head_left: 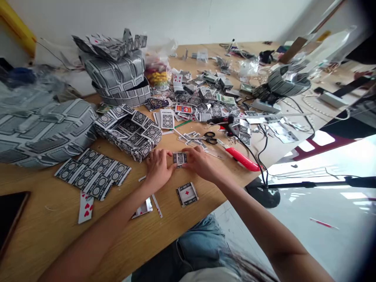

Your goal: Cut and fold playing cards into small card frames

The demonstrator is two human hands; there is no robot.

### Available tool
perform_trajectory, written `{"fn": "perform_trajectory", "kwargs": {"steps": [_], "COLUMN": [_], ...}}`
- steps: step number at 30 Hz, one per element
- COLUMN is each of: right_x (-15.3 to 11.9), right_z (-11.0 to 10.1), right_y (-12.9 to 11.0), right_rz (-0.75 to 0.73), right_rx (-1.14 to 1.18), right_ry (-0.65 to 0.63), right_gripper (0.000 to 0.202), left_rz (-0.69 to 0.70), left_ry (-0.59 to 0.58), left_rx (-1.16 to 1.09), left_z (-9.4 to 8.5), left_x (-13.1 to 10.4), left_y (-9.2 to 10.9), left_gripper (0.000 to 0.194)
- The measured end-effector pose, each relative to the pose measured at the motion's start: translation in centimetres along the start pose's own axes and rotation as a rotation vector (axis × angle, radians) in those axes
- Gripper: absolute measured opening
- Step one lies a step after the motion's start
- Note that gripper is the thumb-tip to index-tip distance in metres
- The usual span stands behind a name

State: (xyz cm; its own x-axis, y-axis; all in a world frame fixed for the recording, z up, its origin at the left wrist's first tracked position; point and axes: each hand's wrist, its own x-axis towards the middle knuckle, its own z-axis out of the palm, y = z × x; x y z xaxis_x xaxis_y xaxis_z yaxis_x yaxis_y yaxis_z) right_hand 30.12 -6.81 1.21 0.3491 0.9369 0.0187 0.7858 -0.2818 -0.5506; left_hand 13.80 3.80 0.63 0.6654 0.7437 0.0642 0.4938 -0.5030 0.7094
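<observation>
Between my two hands a small folded playing card with a dark patterned back lies at the tabletop. My left hand has its thumb and fingers closed at the card's left edge. At the right edge, my right hand pinches it the same way. Closer to me is a folded card square with a red diamond in its middle. Another folded card piece is partly hidden under my left forearm. Just beyond my left hand stands a box woven from folded cards.
Left lie a panel of joined cards and a heart card. Large woven pieces stand behind. Scissors, a red-handled cutter and a glue gun with a cable lie right. Loose cards cover the back.
</observation>
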Motion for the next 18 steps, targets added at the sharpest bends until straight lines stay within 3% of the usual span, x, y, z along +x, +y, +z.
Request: {"fn": "perform_trajectory", "kwargs": {"steps": [7,10,13,18], "right_x": [-0.6,-0.9,-0.7,-1.7], "right_z": [-0.4,-0.6,-0.6,-2.8], "right_y": [-1.5,-2.1,-2.6,-6.2], "right_rz": [-0.184,-0.227,-0.265,-0.325], "right_rx": [0.121,0.17,0.231,0.231], "right_ry": [0.011,0.051,0.091,0.3], "right_gripper": [0.041,0.037,0.039,0.037], "left_rz": [0.032,-0.012,-0.075,-0.175], "left_ry": [-0.014,-0.086,-0.166,-0.168], "left_rx": [-0.482,-0.703,-0.884,-1.058], "left_z": [-1.2,-1.1,-1.4,-3.2], "left_x": [0.2,0.2,0.0,-0.1], "left_y": [-1.3,-1.0,-0.4,0.3], "left_gripper": [0.035,0.047,0.046,0.04]}}
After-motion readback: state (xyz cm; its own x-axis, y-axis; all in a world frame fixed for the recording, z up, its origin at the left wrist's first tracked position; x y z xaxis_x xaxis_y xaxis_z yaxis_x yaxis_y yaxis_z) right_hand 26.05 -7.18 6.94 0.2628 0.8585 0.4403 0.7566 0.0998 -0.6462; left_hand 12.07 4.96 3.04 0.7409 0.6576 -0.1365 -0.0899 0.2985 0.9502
